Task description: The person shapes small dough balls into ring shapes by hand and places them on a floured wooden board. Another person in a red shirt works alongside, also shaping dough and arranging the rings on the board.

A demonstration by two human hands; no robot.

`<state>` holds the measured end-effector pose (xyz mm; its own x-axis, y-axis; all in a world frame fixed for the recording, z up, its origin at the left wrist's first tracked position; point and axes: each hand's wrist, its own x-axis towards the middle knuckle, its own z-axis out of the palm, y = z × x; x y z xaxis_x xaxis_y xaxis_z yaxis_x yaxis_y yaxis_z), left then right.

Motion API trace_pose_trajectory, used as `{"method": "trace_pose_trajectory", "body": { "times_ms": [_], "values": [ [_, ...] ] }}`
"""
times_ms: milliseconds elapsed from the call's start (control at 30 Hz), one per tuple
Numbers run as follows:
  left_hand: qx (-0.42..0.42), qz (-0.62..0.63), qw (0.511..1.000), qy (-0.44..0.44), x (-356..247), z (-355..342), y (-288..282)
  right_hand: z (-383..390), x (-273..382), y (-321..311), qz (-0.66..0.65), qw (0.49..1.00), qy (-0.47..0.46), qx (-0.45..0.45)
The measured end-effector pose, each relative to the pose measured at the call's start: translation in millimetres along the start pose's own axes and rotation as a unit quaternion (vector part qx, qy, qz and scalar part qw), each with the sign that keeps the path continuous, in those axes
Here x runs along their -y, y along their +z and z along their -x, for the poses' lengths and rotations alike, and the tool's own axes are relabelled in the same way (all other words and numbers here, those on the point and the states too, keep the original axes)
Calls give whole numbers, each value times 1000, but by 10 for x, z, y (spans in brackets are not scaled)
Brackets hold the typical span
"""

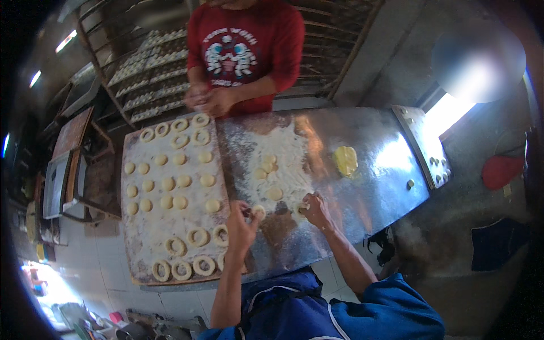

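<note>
On the floured table [371,198], the right hand [314,210] partly hides dough [302,210].

Co-worker [243,48]: head is cut off by upper edge. Dough ring [220,262]: mostly covered by left forearm [229,283]. Dough piece [302,209]: partly hidden by right fingers [310,200]. Rack pieces [150,71]: too small to be identified.

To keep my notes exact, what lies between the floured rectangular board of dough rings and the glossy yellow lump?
In the head view, scattered white flour and small round pale dough pieces lie between them.
</note>
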<state>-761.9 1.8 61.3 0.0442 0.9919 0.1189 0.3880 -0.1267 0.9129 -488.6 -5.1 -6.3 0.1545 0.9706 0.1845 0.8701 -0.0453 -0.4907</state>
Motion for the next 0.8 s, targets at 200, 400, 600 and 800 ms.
{"method": "trace_pose_trajectory", "body": {
  "times_ms": [200, 400, 600, 800],
  "values": [
    [31, -36, 987, 151, 174, 158, 1130, 74, -56, -156, -209, 968, 70, 120],
    [113, 238, 953, -149, -172, 194, 1351, 208, 99, -400, -485, 856, 132, 116],
    [201, 465, 841, -192, -223, 195, 1203, 131, 53, -523, -690, 653, 165, 267],
    [87, 612, 779, -107, -54, 325, 1241, 157, 117, -125, -593, 706, 303, 240]
  ]
}}
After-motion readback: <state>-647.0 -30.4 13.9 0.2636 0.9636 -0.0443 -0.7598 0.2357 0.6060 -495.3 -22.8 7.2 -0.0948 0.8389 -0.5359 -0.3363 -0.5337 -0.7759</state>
